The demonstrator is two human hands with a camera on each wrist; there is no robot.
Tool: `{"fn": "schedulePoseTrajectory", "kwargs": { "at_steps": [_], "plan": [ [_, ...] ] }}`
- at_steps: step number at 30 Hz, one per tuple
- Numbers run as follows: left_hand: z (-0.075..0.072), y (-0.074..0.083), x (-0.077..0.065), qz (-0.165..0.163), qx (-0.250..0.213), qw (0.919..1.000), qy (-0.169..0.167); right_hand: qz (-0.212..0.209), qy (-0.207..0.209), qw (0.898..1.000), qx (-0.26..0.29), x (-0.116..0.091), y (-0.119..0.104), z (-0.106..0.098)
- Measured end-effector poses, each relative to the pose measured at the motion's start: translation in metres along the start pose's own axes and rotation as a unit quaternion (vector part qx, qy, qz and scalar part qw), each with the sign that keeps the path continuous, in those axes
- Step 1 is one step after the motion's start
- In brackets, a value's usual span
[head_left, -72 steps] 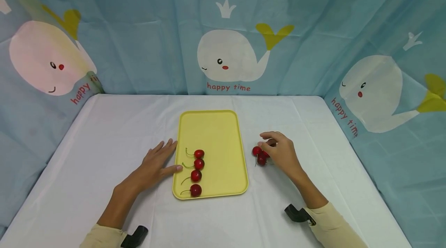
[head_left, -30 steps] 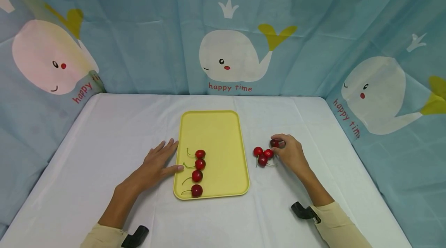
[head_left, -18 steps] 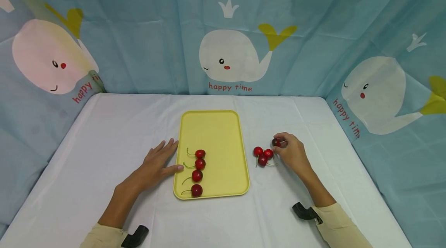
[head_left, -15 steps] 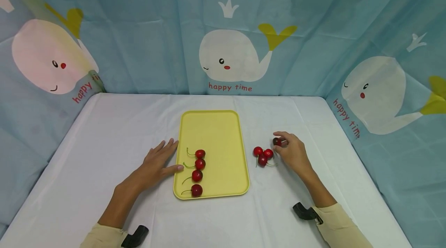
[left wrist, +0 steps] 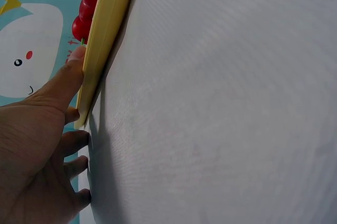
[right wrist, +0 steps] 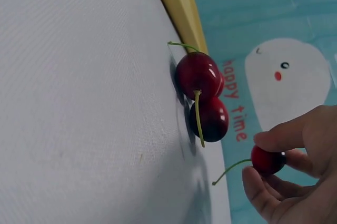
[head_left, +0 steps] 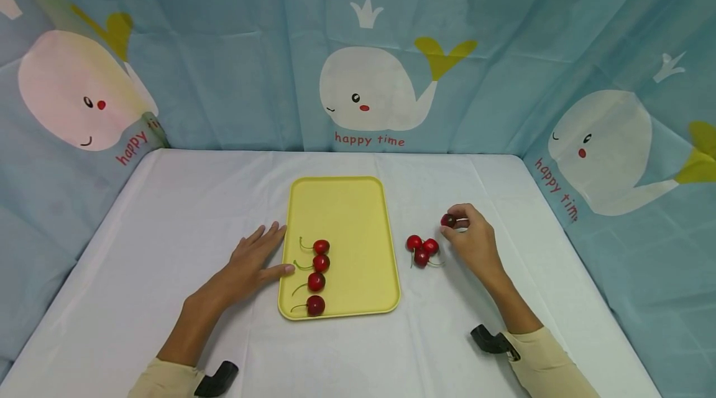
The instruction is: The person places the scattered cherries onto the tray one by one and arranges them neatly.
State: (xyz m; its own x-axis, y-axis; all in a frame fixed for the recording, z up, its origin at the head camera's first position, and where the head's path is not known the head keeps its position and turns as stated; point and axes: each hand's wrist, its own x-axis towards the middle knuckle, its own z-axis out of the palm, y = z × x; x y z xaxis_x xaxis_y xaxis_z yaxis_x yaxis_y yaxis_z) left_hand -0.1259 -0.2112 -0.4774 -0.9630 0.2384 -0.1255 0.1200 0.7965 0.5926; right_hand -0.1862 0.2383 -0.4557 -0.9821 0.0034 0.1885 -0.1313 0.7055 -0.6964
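Observation:
My right hand [head_left: 474, 242] pinches a dark red cherry [right wrist: 267, 159] between thumb and fingers, its green stem pointing away. In the right wrist view this cherry is off the cloth. Just left of that hand, 3 more cherries [head_left: 422, 257] lie bunched on the white cloth. My left hand [head_left: 246, 270] lies at the left edge of the yellow tray [head_left: 358, 211], fingers spread. Its thumb [left wrist: 73, 63] touches the tray rim. Inside the tray, a column of several cherries [head_left: 316, 283] runs along the left side, stems pointing left.
A white cloth [head_left: 184, 211] covers the table. Blue curtains [head_left: 240, 74] printed with whales stand around its back and sides. Black wrist devices [head_left: 216, 379] are at both cuffs. The tray's upper and right parts show bare yellow surface.
My right hand reached into the bunch beside the tray, took a cherry, and has moved it slightly up and to the right. The left hand and the cherries in the tray stay put.

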Motion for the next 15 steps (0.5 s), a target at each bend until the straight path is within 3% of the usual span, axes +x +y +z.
{"fn": "schedulePoseTrajectory", "kwargs": {
  "at_steps": [6, 15],
  "plan": [
    [-0.0009, 0.0002, -0.0006, 0.0, 0.001, 1.0, -0.001, -0.034, 0.014, 0.999, 0.013, -0.0005, -0.0004, 0.0019],
    [-0.001, 0.0011, -0.001, 0.005, 0.001, 1.0, 0.004, -0.031, -0.001, 0.999, 0.035, -0.0026, -0.0023, 0.005]
  ]
}}
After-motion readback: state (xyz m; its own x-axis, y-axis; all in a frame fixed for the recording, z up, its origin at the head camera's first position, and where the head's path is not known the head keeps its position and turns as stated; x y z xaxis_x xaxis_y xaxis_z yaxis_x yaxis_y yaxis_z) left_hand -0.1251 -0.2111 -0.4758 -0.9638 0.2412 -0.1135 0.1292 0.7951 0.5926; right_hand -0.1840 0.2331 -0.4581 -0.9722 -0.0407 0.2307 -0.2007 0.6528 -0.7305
